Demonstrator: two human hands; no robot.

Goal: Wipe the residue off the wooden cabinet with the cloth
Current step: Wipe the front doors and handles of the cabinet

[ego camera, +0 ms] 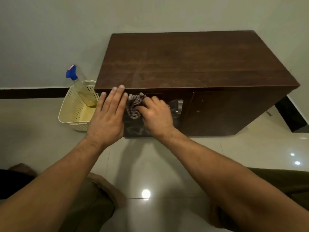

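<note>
A low dark wooden cabinet [192, 61] stands against the wall, its top faintly streaked and smudged. My right hand [157, 114] is shut on a crumpled checked cloth [134, 104], pressing it against the upper part of the cabinet's left front door. My left hand [108, 114] lies flat with fingers apart on the front left corner, fingertips touching the top edge. Whitish smears show on the door below the cloth.
A cream perforated plastic basket [73, 113] sits on the floor left of the cabinet, holding a spray bottle [83, 91] with a blue trigger head and yellowish liquid. A metal door handle [180, 106] is right of my right hand. Glossy floor tiles reflect lights; my knees frame the bottom.
</note>
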